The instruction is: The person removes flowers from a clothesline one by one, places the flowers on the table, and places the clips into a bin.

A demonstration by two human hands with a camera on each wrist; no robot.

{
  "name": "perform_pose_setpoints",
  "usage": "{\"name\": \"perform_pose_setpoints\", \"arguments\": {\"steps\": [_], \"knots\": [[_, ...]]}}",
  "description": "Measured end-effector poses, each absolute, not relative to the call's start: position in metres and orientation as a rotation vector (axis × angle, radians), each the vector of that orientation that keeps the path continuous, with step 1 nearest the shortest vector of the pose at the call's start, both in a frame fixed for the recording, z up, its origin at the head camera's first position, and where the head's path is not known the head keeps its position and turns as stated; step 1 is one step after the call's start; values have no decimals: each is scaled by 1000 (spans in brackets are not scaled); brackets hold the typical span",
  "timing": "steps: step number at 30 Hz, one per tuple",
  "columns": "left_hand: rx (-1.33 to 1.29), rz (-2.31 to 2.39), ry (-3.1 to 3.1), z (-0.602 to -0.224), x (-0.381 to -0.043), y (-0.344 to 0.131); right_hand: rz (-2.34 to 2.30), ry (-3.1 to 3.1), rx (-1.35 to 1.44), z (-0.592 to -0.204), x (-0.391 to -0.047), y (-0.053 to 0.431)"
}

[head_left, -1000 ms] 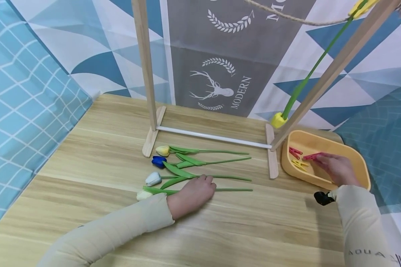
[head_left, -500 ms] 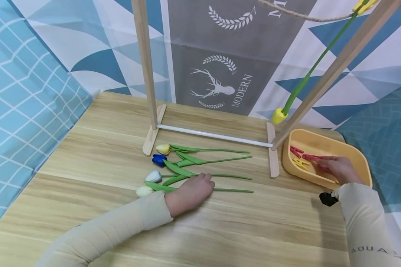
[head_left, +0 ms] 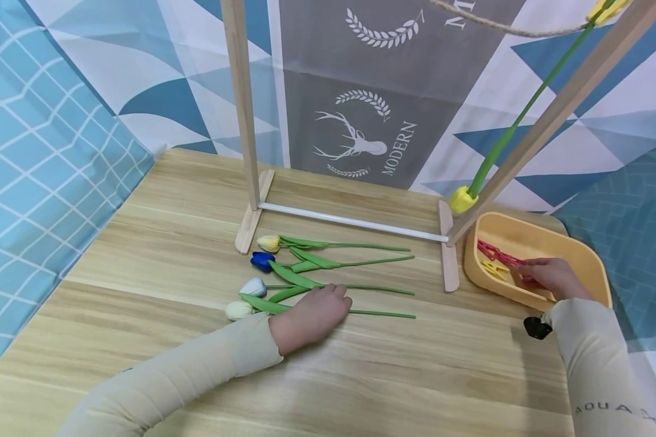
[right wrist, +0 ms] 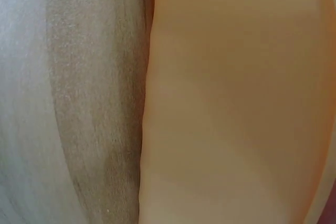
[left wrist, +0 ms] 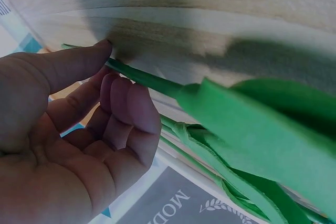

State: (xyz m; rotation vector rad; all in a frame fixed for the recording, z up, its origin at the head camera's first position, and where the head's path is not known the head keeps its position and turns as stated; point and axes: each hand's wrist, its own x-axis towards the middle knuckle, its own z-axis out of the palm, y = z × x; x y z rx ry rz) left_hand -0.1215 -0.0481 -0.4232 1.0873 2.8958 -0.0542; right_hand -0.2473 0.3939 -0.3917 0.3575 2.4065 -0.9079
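Observation:
My left hand (head_left: 314, 315) pinches the green stem (left wrist: 147, 80) of a cream-white artificial tulip (head_left: 239, 310) between thumb and fingertips. That flower lies nearest to me on the wooden table, partly covered by the hand. Just beyond lie a pale blue-white tulip (head_left: 253, 287), a blue tulip (head_left: 263, 261) and a yellow-cream tulip (head_left: 269, 243), stems all pointing right. Over at the right, my right hand (head_left: 554, 276) reaches into an orange basket (head_left: 585, 258) and pinches a red clothespin (head_left: 509, 260). Another red clothespin and yellow clothespins (head_left: 494, 270) lie by its fingertips. The right wrist view catches only basket and tabletop.
A wooden frame stands behind the flowers, with a left post (head_left: 243, 103), a right post (head_left: 557, 121) and a white crossbar (head_left: 355, 224). From its rope (head_left: 503, 28) a yellow tulip (head_left: 464, 199) hangs head down, held by a yellow clothespin (head_left: 607, 11).
Inside the basket, my right hand has shifted slightly, and its red clothespin now overlaps the other red one. My left hand stays at the stem. The head view has moved a little.

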Motion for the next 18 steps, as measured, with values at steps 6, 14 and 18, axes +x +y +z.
{"name": "perform_pose_setpoints", "arguments": {"steps": [6, 14, 18], "knots": [[1092, -66, 2892, -421, -121, -48, -922, 2414, 334, -395, -246, 396], [1044, -53, 2876, -418, -120, -49, -916, 2434, 339, -398, -245, 397], [1024, -26, 2874, -417, -119, -51, -898, 2447, 352, -396, -244, 394]]}}
